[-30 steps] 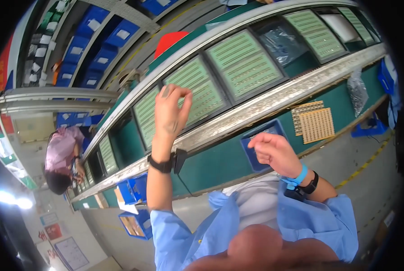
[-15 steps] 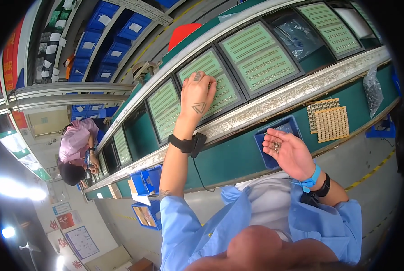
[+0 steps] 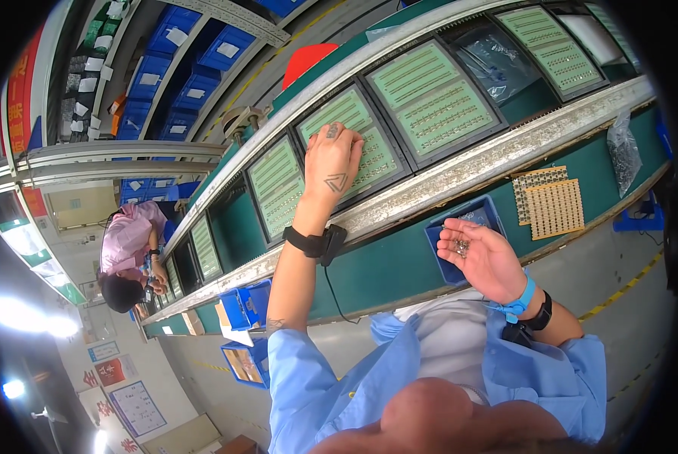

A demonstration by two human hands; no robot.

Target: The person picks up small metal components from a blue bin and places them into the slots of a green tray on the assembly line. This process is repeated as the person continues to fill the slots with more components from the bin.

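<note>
Palm faces up now on the right hand (image 3: 486,257), right of the frame's centre, where a second earlier it is turned down and curled. The hand is loosely cupped, fingers partly extended, bearing a small heap of loose metal components (image 3: 461,247) near the finger bases. It sits above the near edge of a blue bin (image 3: 451,274), which it partly covers.

The left hand (image 3: 331,166), above centre in the frame, differs too: a second earlier its thumb and fingers show in profile, whereas now its back is uppermost and its fingers bend down over a green circuit-board panel (image 3: 373,155) set in a black tray (image 3: 404,166). Its fingertips are hidden, so I cannot tell whether they pinch a component or how narrow the grip is. Against half a second ago, both hands keep nearly the same pose.

For the work in hand, this appears to mean that the components lie exposed as a ready supply, while the left hand is occupied at the panel. Two tan perforated panels (image 3: 557,208) lie overlapping at the frame's right, apart from both hands.
</note>
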